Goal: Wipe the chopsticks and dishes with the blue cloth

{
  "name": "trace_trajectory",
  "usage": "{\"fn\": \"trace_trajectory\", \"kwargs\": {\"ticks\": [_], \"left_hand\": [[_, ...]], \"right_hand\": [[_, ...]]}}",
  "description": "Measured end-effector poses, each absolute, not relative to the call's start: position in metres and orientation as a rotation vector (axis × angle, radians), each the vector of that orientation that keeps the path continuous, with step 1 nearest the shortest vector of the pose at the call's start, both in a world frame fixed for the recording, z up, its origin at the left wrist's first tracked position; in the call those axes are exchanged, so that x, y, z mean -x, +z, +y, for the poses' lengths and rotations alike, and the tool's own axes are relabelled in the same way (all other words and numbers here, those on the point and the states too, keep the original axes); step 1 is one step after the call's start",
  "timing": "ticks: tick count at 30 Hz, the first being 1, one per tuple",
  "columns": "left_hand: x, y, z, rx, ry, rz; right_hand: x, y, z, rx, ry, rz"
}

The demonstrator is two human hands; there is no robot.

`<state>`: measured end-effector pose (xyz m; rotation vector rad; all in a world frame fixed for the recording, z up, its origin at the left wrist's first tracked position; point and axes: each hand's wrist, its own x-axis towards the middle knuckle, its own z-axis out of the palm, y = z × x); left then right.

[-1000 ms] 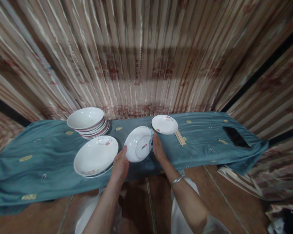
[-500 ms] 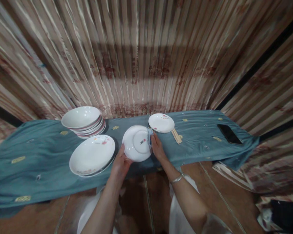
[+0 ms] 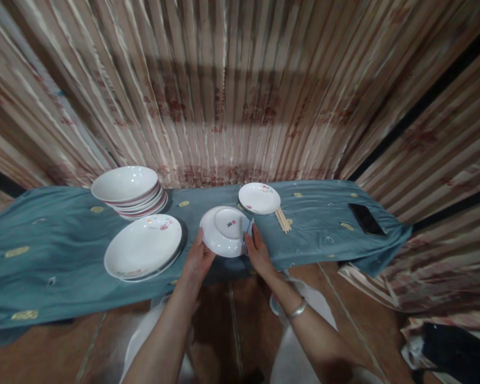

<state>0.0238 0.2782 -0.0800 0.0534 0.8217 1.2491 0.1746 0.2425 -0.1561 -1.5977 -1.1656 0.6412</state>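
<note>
Wiping looked like the step in hand, judging by the pale blue cloth point(image 3: 246, 226) held against the white dish point(image 3: 222, 233) at ctr of frame. The dish was bottom-up and tilted, w/ its foot ring and a small red-and-dark mark facing the camera; it seemed to be held clear of the teal tablecloth point(image 3: 324, 237), tho the gap couldn't be judged. At its left side the left hand point(image 3: 199, 258) grasped the rim, thumb along the edge, other fingers partly hidden, prob. curled behind. The right hand point(image 3: 258, 253) pinched the cloth, fingers bunched on it at the dish's right side; couldn't tell if bare skin touched the china too. A silver bracelet point(image 3: 298, 308) circled the right wrist, lower right of ctr.

As a judgement, the next move called for a steady left-hand hold on the rim and light, even pressure w/ the cloth round the curved wall, b/c glazed china might slip; any turn of the dish would need a careful re-grip.

Elsewhere: a stack of bowls point(image 3: 138, 204) stood mid-left of frame, w/ a large floral plate point(image 3: 144, 248) just below it in view, resting on at least one more. Right of ctr lay a small floral plate point(image 3: 260, 198), chopsticks point(image 3: 282, 220) beside its lower right edge; a black phone point(image 3: 367, 218) lay further right. A pleated curtain point(image 3: 224, 96) filled the upper frame
</note>
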Motion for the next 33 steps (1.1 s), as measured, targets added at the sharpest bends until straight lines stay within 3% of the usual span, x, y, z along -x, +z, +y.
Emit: {"fn": "trace_trajectory", "kwargs": {"ticks": [10,24,33], "left_hand": [[-0.018,-0.089,0.281,-0.039,1.244,0.834],[-0.019,-0.093,0.283,-0.064,1.307,0.792],[-0.010,-0.092,0.278,-0.139,1.144,0.771]], "right_hand": [[-0.182,-0.154,0.215,1.690,0.546,-1.450],[-0.147,-0.156,0.177,1.603,-0.134,-2.021],[-0.128,-0.148,0.176,1.485,-0.159,-2.228]]}}
